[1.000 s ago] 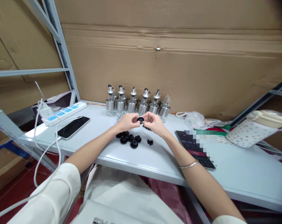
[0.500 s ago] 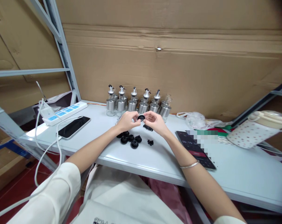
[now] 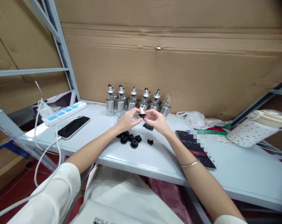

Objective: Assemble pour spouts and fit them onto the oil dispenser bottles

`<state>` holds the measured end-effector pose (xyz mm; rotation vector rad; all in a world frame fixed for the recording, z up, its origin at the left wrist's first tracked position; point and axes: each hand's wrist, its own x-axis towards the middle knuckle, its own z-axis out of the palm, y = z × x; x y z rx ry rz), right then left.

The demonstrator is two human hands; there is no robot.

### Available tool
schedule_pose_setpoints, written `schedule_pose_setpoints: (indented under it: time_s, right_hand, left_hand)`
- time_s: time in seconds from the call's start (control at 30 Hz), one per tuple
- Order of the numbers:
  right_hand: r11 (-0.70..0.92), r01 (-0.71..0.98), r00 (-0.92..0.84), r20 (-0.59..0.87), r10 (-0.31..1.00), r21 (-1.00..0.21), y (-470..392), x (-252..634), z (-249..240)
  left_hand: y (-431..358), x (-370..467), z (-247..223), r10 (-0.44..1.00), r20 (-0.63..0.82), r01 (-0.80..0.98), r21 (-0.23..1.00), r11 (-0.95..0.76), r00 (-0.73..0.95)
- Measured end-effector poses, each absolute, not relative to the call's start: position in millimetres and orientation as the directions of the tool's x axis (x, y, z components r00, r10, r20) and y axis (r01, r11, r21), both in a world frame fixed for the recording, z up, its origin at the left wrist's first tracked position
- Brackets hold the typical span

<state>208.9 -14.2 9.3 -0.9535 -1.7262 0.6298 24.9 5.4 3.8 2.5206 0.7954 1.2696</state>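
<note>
The left hand (image 3: 129,119) and the right hand (image 3: 156,120) meet over the bench (image 3: 122,154), the fingers of both pinching one black-and-white spout top (image 3: 142,112) from either side, its white part uppermost. Taking that piece as the clock's centre, black stoppers (image 3: 131,140) lie clustered at seven o'clock, and small black parts (image 3: 150,142) sit in two groups at five. Steel-banded bottles (image 3: 132,105) stand upright around twelve, several topped with spouts. A dark-screened phone (image 3: 74,127) rests near nine; another phone (image 3: 193,147), showing a timer, lies at four.
</note>
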Motion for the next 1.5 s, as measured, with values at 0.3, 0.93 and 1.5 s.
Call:
schedule_pose_setpoints:
  time_s: [0.3, 0.93, 1.5]
  right_hand:
    - [0.525, 0.566, -0.242, 0.481, 0.843, -0.636, -16, 208, 12]
    - [0.175, 0.967, -0.202, -0.137, 0.970, -0.185, -5, 244, 5]
    - [0.359, 0.475, -0.561, 0.037, 0.827, -0.804, -30, 228, 37]
  left_hand:
    - [4, 25, 5, 0.511, 0.641, 0.451, 0.275, -0.849, 0.572]
    - [7, 21, 7, 0.607, 0.530, 0.555, 0.277, -0.784, 0.593]
    - [2, 23, 3, 0.564, 0.437, 0.403, 0.409, -0.819, 0.701]
